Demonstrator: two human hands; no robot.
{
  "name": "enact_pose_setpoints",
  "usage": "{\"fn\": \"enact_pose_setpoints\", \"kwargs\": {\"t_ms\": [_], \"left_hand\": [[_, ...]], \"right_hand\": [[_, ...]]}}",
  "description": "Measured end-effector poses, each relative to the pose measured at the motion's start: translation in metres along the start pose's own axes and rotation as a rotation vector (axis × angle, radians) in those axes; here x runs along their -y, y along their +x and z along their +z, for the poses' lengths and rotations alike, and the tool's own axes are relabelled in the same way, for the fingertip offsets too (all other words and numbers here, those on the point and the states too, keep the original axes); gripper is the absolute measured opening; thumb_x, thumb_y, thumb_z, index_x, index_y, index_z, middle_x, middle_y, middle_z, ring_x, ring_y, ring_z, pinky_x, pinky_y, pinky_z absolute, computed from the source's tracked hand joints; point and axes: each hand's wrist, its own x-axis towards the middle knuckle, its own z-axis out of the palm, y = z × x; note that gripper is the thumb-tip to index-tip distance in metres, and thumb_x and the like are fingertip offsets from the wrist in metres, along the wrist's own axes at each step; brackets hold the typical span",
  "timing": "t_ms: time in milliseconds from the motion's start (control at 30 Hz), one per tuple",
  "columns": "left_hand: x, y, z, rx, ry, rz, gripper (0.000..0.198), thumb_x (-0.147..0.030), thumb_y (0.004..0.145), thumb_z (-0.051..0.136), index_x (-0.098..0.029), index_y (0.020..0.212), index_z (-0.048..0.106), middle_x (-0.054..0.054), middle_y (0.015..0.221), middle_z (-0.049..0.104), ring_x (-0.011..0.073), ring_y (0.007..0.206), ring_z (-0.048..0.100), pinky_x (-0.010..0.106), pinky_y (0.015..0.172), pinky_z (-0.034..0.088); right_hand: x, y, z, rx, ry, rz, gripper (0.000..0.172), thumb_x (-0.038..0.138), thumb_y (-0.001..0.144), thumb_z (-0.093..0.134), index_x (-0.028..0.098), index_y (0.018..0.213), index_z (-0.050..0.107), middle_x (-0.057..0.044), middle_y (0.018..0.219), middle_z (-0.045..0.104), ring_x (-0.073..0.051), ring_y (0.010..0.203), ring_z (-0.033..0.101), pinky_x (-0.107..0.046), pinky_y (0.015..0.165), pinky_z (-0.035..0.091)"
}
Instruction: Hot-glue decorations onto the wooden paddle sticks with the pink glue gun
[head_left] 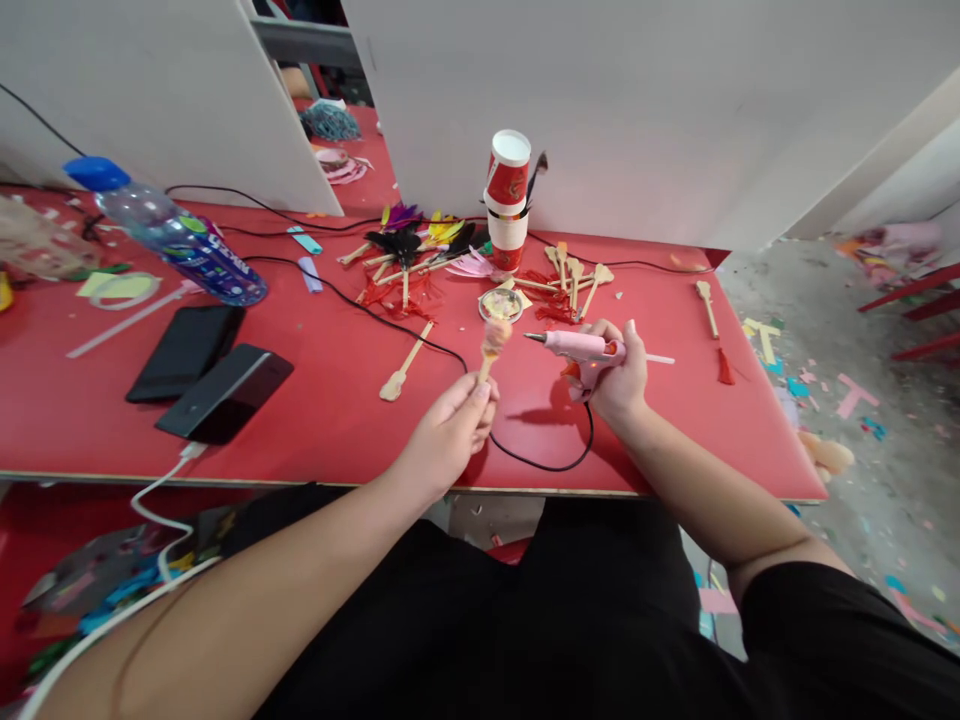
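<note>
Between the fingers of my left hand [457, 425] is the thin handle of a small wooden stick [495, 342], its wider head pointing up. My right hand [621, 378] grips a pink hot glue gun [581, 347], whose nozzle points left toward the stick's head, a short gap apart. A clear glue stick [660, 360] juts from the gun's back. Just behind the held stick lies a small round dish [501, 304] with bits in it. Another wooden stick [405, 365] rests on the table to the left of my left hand.
Feathers [405, 243], more wooden sticks [577, 275] with red tassels and stacked paper cups [508, 200] stand along the back of the red table [337, 430]. At left are a bottle [180, 235], a phone [225, 393] and a black case [184, 350]. The gun's black cable [540, 466] loops near the front edge.
</note>
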Motion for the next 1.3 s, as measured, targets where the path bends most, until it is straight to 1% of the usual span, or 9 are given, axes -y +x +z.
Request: {"fn": "enact_pose_setpoints", "kwargs": {"t_ms": [133,233,433,600,767,867,967,1167,1300], "left_hand": [[-0.001,0.010,-0.002,-0.124,-0.139,-0.008,0.044,-0.055,0.095,0.081,-0.023,0.097,0.052,-0.010,0.074,0.037,0.0066,0.057,0.030,0.019,0.051,0.023],[0.007,0.011,0.003,-0.158,-0.157,-0.043,0.054,-0.054,0.083,0.095,-0.022,0.097,0.054,-0.007,0.081,0.047,0.0061,0.063,0.039,0.016,0.050,0.024],[0.029,0.011,0.031,-0.136,-0.274,-0.170,0.075,-0.051,0.063,0.110,-0.023,0.099,0.050,0.002,0.123,0.071,0.0058,0.074,0.056,0.019,0.050,0.026],[0.033,0.022,0.037,-0.135,-0.230,-0.158,0.071,-0.041,0.065,0.111,-0.022,0.105,0.055,0.003,0.116,0.074,0.0133,0.092,0.069,0.020,0.060,0.036],[0.034,0.025,0.031,-0.192,-0.255,-0.047,0.071,-0.043,0.069,0.108,-0.023,0.097,0.046,0.004,0.119,0.075,0.0134,0.093,0.071,0.022,0.064,0.040],[0.033,0.026,0.026,-0.232,-0.228,0.010,0.066,-0.040,0.072,0.105,-0.023,0.099,0.047,0.003,0.117,0.073,0.0112,0.090,0.069,0.021,0.060,0.039],[0.029,0.028,0.021,-0.247,-0.247,0.036,0.066,-0.036,0.071,0.105,-0.024,0.097,0.045,0.001,0.112,0.072,0.0080,0.081,0.064,0.018,0.053,0.034],[0.023,0.026,0.020,-0.305,-0.279,0.064,0.069,-0.037,0.067,0.107,-0.024,0.093,0.045,-0.001,0.102,0.067,0.0074,0.073,0.060,0.015,0.045,0.030],[0.023,0.023,0.024,-0.305,-0.307,0.088,0.068,-0.037,0.067,0.107,-0.023,0.090,0.045,0.001,0.107,0.070,0.0068,0.073,0.061,0.015,0.045,0.031]], "right_hand": [[0.001,0.001,0.000,-0.038,-0.004,-0.023,0.075,0.097,0.092,0.061,0.025,0.073,0.050,-0.001,0.070,0.060,-0.014,0.051,0.057,-0.024,0.036,0.042],[-0.004,-0.001,0.002,0.026,0.004,0.079,0.074,0.098,0.089,0.063,0.025,0.079,0.053,-0.001,0.070,0.064,-0.016,0.052,0.060,-0.028,0.041,0.048],[-0.027,-0.008,0.012,0.131,0.138,0.241,0.071,0.093,0.083,0.079,0.028,0.092,0.052,0.000,0.080,0.074,-0.023,0.067,0.074,-0.037,0.060,0.064],[-0.030,-0.012,0.009,0.225,0.093,0.258,0.065,0.086,0.086,0.085,0.028,0.099,0.059,0.003,0.083,0.074,-0.019,0.071,0.073,-0.030,0.062,0.060],[-0.013,-0.005,-0.004,0.239,-0.078,0.014,0.056,0.070,0.082,0.100,0.024,0.099,0.072,0.002,0.091,0.073,-0.014,0.081,0.074,-0.029,0.080,0.065],[-0.002,-0.001,-0.011,0.197,-0.244,-0.195,0.038,0.053,0.090,0.099,0.024,0.093,0.074,0.001,0.085,0.074,-0.014,0.074,0.071,-0.028,0.073,0.061],[0.006,0.001,-0.013,0.183,-0.456,-0.338,0.032,0.046,0.090,0.099,0.023,0.086,0.076,0.000,0.079,0.077,-0.014,0.068,0.069,-0.028,0.065,0.058],[0.000,0.002,-0.015,0.095,-0.659,-0.533,0.023,0.044,0.090,0.097,0.023,0.090,0.087,-0.005,0.084,0.087,-0.020,0.076,0.084,-0.033,0.077,0.070],[-0.003,-0.003,-0.013,0.107,-0.712,-0.572,0.019,0.041,0.098,0.090,0.022,0.095,0.088,-0.005,0.081,0.087,-0.021,0.073,0.086,-0.032,0.073,0.071]]}}
